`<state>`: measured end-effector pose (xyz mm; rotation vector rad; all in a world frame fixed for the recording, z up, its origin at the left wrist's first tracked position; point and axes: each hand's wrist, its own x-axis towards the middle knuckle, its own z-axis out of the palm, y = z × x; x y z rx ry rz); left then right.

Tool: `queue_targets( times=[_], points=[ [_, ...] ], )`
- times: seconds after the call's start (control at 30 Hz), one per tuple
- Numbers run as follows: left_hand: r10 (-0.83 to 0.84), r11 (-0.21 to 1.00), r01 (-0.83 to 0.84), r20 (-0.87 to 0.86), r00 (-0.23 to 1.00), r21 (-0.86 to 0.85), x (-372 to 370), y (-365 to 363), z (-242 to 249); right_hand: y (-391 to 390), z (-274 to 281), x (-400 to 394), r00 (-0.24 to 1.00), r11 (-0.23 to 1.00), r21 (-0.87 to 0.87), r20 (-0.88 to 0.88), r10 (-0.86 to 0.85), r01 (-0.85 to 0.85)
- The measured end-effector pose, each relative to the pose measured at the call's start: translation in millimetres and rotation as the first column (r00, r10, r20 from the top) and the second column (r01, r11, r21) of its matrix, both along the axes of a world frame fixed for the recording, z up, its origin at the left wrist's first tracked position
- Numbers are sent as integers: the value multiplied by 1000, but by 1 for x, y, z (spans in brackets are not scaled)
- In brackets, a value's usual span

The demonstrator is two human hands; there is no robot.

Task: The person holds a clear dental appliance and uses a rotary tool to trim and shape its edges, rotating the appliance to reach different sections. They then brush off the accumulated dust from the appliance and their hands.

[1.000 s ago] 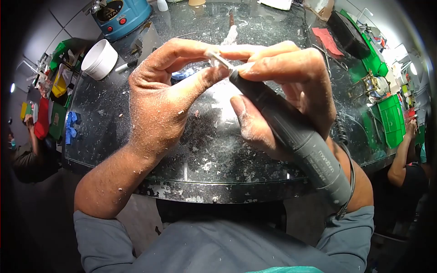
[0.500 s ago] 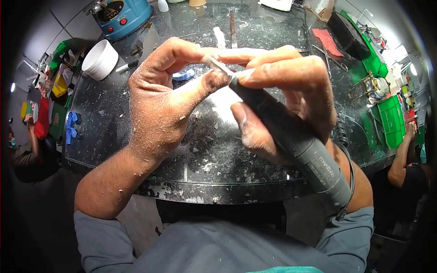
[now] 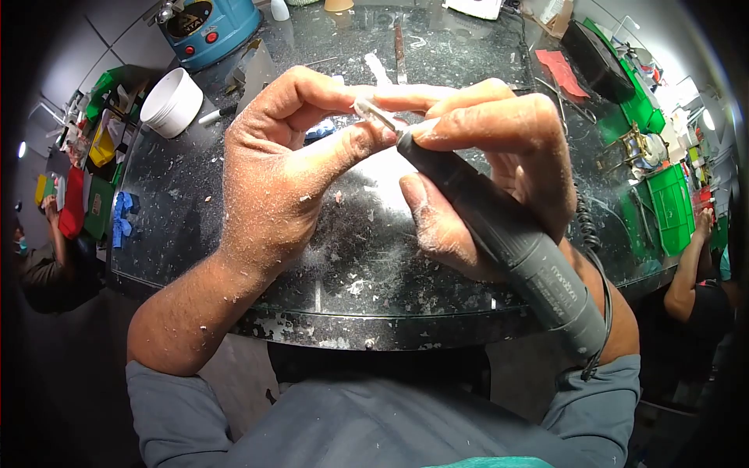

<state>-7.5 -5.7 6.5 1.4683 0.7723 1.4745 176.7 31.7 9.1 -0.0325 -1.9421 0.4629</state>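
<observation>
The pale piece [image 3: 363, 107] was above the bench [image 3: 367, 273], pinched between the thumb and forefinger of the left hand [image 3: 269, 175], whose fingers were narrow on it. From that palm it lay toward two o'clock, twelve being the top of the view. Too little of the piece showed to tell its long axis.

The shank [image 3: 387, 122] of the handpiece [image 3: 503, 222] met it from four o'clock; whether the tip touched it or stopped just beside it could not be told. The handpiece sloped, its nose toward ten or eleven o'clock and its cord end toward four or five. The fingers of the right hand [image 3: 530, 129] were wrapped round it, with the thumb on the eight o'clock side. From those fingertips the piece lay near, at ten o'clock; the left hand was the nearer one.

Outward on the bench, a white strip [image 3: 377, 69] lay at twelve o'clock from the piece, a spatula [image 3: 400, 54] at one, a red sheet [image 3: 559, 72] near three, a blue scrap [image 3: 122, 221] at eight and a tub [image 3: 172, 108] at nine.
</observation>
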Motion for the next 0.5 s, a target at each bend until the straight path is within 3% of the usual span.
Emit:
queue_targets(
  times=[0.4,0.5],
  points=[
    [49,998,-48,-36,998,32,-2,1,-2,3,-2,-4,999,999,33,-37,6,-5],
    [71,992,-61,-94,993,110,0,2,-1,4,0,-2,999,998,47,-11,37,-36]
  ],
)
